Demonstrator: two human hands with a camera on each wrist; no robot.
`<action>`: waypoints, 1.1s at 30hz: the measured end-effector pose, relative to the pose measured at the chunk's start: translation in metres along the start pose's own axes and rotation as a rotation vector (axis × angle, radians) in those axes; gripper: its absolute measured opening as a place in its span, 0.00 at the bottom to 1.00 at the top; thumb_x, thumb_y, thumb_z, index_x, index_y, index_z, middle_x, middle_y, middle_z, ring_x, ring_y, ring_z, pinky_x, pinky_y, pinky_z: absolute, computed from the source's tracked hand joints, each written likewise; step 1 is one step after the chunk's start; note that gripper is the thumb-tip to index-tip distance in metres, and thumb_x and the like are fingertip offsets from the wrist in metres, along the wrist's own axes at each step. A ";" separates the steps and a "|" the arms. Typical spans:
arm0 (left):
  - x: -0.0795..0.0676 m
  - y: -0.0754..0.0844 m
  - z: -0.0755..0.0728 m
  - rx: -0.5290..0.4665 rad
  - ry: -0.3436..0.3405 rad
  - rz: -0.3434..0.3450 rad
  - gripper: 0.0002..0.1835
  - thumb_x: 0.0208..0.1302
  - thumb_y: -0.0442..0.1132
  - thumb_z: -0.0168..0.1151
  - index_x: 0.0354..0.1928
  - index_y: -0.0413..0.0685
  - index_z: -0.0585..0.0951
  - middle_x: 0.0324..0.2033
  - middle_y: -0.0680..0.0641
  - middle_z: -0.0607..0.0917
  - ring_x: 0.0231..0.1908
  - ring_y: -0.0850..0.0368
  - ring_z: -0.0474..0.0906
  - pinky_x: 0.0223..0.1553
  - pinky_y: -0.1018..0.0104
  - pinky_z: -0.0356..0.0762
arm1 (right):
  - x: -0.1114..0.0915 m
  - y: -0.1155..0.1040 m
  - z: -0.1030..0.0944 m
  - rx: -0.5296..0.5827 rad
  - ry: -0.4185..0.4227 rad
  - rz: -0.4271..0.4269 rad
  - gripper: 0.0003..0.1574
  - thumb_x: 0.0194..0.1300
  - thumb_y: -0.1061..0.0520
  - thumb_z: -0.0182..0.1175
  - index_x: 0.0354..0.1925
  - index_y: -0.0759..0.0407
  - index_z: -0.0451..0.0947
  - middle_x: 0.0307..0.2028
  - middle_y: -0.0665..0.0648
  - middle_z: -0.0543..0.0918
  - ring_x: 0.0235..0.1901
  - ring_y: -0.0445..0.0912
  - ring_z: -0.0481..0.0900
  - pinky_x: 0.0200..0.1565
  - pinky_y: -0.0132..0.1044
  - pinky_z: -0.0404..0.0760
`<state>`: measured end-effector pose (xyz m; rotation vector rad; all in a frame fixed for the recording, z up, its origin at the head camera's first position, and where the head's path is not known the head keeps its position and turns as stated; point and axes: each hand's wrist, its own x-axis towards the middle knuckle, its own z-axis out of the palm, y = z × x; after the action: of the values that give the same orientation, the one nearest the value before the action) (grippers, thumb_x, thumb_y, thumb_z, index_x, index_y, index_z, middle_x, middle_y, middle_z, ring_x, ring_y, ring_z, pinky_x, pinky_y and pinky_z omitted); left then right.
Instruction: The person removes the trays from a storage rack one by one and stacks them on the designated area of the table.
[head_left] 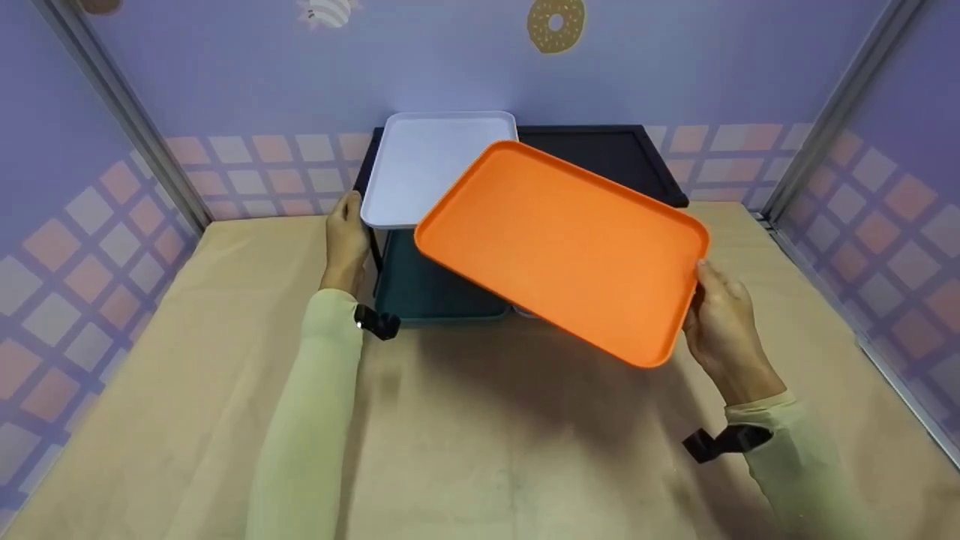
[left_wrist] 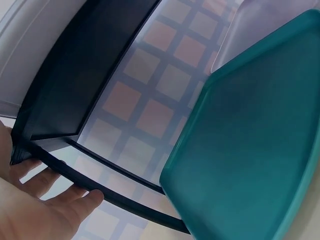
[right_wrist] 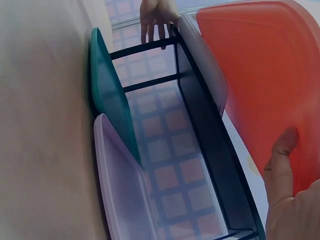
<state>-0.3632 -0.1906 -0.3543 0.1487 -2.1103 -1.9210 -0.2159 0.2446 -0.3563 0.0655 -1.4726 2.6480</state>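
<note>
My right hand (head_left: 724, 322) grips an orange tray (head_left: 562, 247) by its right end, the thumb (right_wrist: 282, 160) lying over the upper face. The tray is tilted and held up in front of a black rack (head_left: 600, 154), hiding part of it. A white tray (head_left: 439, 161) lies on the left part of the rack's top. My left hand (head_left: 346, 244) is at the rack's left front corner, beside the white tray. Its extended fingers (left_wrist: 75, 200) rest against the black leg (left_wrist: 130, 205); its thumb is out of sight in the left wrist view.
Under the rack's top, a green tray (head_left: 442, 285) stands at the left and a pale lilac tray (right_wrist: 125, 175) beside it, mostly hidden by the orange tray in the head view. A beige cloth (head_left: 480, 450) covers the table. Patterned walls (head_left: 247, 67) enclose the back and sides.
</note>
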 end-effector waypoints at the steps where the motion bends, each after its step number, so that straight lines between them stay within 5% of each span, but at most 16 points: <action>1: 0.000 0.000 0.000 -0.007 -0.003 0.003 0.29 0.85 0.48 0.38 0.79 0.40 0.58 0.78 0.41 0.60 0.79 0.52 0.51 0.78 0.66 0.51 | 0.000 0.000 0.000 -0.009 0.001 0.001 0.23 0.83 0.51 0.44 0.59 0.70 0.66 0.42 0.55 0.82 0.39 0.43 0.85 0.44 0.32 0.87; 16: -0.002 0.001 -0.003 -0.011 -0.043 0.008 0.30 0.85 0.50 0.38 0.80 0.43 0.58 0.79 0.44 0.59 0.79 0.53 0.51 0.78 0.66 0.51 | -0.012 0.004 -0.007 -0.140 -0.032 0.040 0.26 0.83 0.48 0.45 0.61 0.70 0.64 0.44 0.54 0.85 0.44 0.44 0.87 0.47 0.35 0.87; 24: -0.002 0.001 -0.003 -0.019 -0.042 0.001 0.30 0.84 0.51 0.38 0.80 0.44 0.58 0.79 0.44 0.58 0.79 0.54 0.50 0.78 0.66 0.51 | -0.017 0.006 -0.012 -0.189 -0.037 0.066 0.23 0.83 0.47 0.46 0.52 0.65 0.74 0.39 0.54 0.87 0.39 0.46 0.88 0.43 0.38 0.88; 33: 0.000 -0.001 -0.002 -0.020 -0.023 0.020 0.29 0.85 0.49 0.38 0.79 0.42 0.60 0.77 0.42 0.63 0.78 0.52 0.54 0.78 0.65 0.54 | -0.023 0.007 -0.018 -0.259 -0.067 0.100 0.23 0.82 0.45 0.45 0.51 0.65 0.71 0.37 0.54 0.85 0.36 0.46 0.87 0.40 0.39 0.89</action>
<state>-0.3627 -0.1926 -0.3555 0.1019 -2.0987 -1.9411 -0.1931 0.2541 -0.3741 0.0601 -1.8737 2.5264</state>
